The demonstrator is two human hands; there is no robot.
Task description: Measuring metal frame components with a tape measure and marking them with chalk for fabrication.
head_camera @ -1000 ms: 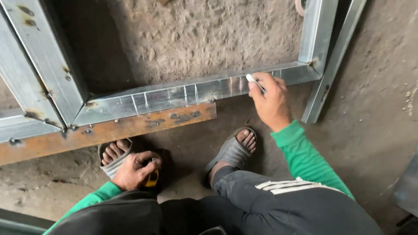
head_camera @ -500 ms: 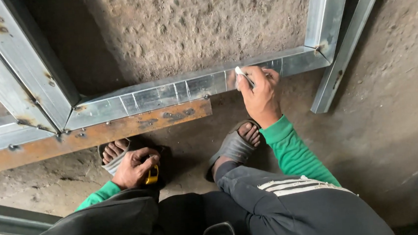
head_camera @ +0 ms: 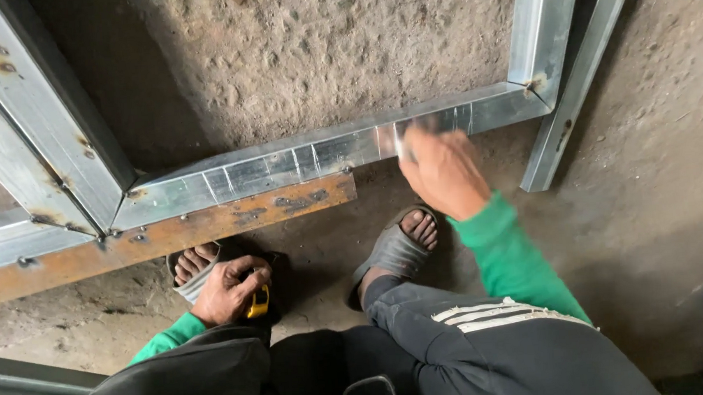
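right hand (head_camera: 442, 170) stretched forward over the near rail of a shiny galvanised steel rectangular-tube frame (head_camera: 308, 161) lying flat on the gritty concrete floor (head_camera: 325, 51). fingers curled together around a small whitish marking stick (head_camera: 401, 146), only its tip showing at the knuckles, blurred; pinched, judging by the bunched fingers, like a pen, with the tip touching or just above the rail's top face. probably held that way for drawing lines across the metal: several thin cross-marks already visible on the rail to the left of the hand. marking stick mostly hidden inside the grip, poking out on the thumb side toward the rail.

left hand (head_camera: 230, 287) low and close to the body, closed around a small yellow tool body (head_camera: 258, 303), possibly a tape measure, too covered to tell for sure. resting beside the left foot in a grey sandal (head_camera: 194, 270), seemingly parked within reach while the other hand works.

squatting stance, right foot in a dark sandal (head_camera: 396, 248) planted just short of the rail, likely to bring the body close over the work. flat rusty brown steel bar (head_camera: 156, 236) lying along the near side of the rail, touching it. loose grey steel angle strip (head_camera: 578, 83) leaning past the frame's right corner. green sleeves (head_camera: 504, 253) and dark trousers with white stripes (head_camera: 493, 336) filling the foreground.
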